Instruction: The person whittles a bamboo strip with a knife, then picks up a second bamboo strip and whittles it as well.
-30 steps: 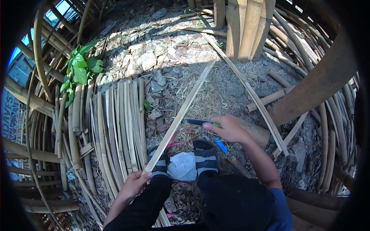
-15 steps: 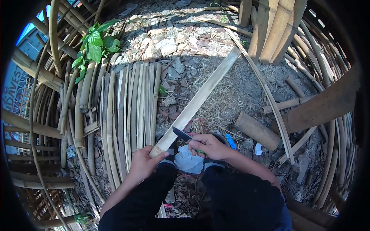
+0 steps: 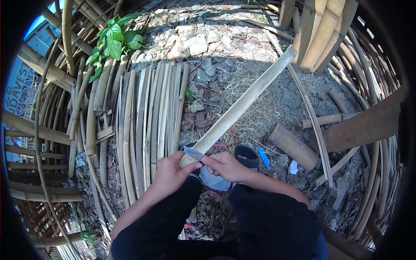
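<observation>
A long split bamboo strip (image 3: 240, 107) slants from my lap up to the far right, its pale inner face upward. My left hand (image 3: 173, 172) is closed around its near end, thumb on top. My right hand (image 3: 226, 167) grips a knife, with its handle hidden in the fingers. The knife blade (image 3: 193, 152) lies across the strip just beyond my left thumb, and the two thumbs almost meet. Below the hands, a whitish plastic sheet (image 3: 215, 181) lies between my feet, partly covered by them.
Several split bamboo strips (image 3: 149, 112) lie in a row to the left. On the right are a short bamboo section (image 3: 294, 146), a thick pole (image 3: 364, 131) and a leaning thin strip (image 3: 310, 110). Upright bamboo posts (image 3: 323, 34) stand behind. Pale shavings (image 3: 260, 115) cover the ground ahead.
The knife has gone from raised beside the strip to lying across it near my left hand. My right hand has moved left, close to the left one. The strip's far end appears farther right.
</observation>
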A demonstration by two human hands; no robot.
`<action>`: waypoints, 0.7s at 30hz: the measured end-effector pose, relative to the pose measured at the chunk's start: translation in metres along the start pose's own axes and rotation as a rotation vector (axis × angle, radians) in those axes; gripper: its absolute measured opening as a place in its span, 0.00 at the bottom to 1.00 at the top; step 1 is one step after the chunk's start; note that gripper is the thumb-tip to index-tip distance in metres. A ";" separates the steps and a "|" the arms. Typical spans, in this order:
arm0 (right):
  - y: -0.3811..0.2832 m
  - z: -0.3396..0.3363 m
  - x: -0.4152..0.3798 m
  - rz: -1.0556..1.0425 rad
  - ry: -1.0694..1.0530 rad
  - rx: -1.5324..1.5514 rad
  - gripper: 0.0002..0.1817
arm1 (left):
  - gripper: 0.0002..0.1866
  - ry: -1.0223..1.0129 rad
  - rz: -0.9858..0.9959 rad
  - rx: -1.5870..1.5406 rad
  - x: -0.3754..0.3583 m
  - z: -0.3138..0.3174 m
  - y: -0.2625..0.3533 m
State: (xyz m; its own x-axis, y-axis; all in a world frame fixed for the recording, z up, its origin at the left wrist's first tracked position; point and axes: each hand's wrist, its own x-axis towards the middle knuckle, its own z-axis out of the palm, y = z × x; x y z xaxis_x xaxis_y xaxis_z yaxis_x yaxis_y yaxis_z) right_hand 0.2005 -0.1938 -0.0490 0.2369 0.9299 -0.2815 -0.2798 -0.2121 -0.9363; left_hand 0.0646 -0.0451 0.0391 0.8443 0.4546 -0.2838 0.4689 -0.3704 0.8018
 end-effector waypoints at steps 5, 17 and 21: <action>-0.005 -0.031 0.001 0.009 0.193 0.072 0.29 | 0.17 0.002 -0.100 0.065 -0.003 -0.005 -0.004; -0.023 0.006 0.000 0.053 -0.095 0.157 0.26 | 0.17 0.227 0.059 0.448 0.002 0.006 0.012; -0.026 0.006 -0.001 0.034 -0.034 0.149 0.26 | 0.14 0.341 0.194 0.554 0.003 0.010 0.015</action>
State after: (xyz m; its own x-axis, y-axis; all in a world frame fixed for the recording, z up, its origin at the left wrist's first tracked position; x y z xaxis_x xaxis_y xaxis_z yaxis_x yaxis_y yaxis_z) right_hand 0.2019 -0.1875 -0.0235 0.1943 0.9332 -0.3025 -0.4230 -0.1985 -0.8841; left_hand 0.0764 -0.0573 0.0456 0.8402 0.5343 0.0933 0.4574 -0.7904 0.4076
